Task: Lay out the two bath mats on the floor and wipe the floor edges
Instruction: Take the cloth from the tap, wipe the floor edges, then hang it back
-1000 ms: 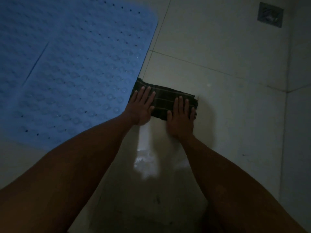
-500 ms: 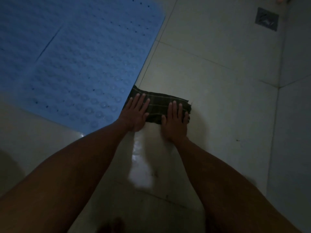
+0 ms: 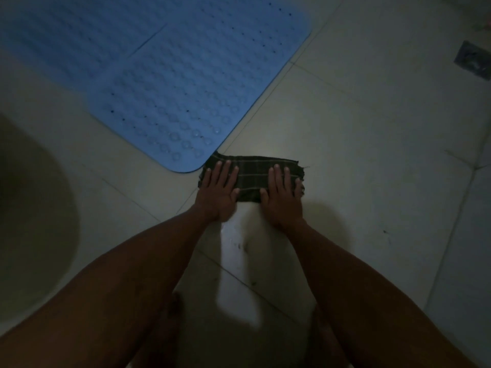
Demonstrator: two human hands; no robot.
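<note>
1. Far left first: the blue bath mat (image 3: 170,83) lies flat on the floor (image 3: 372,155), running up and away to the left. There's a seam line in the blue up top, so it could be two mats butted or overlapped, but it's too dim to call.

2. The mat's rounded near corner sits just beside the left end of our dark plaid cloth (image 3: 252,176). Touching or a hair apart, we can't tell. That's the relation the next push turns on, as we see it.

3. Our left hand (image 3: 219,192) is flat on the left half of the cloth, fingers straight and spread, pressing down, not gripping. It's the hand nearer the mat corner.

4. The cloth itself lies directly ahead of both hands, folded into a strip. Its long axis runs left to right across our view, square to our forearms, with a frayed end pointing right.

5. Our right hand (image 3: 283,195) presses flat on the right half, fingers straight and together, thumb tucked at the near edge. Nothing is held in it.

6. Right of that it's bare tile and grout lines, with a floor drain (image 3: 474,62) well apart at the upper right.

7. Our guess: a straight push forward has the left end riding into the mat edge, so sliding along that edge or veering right looks cleaner.
</note>
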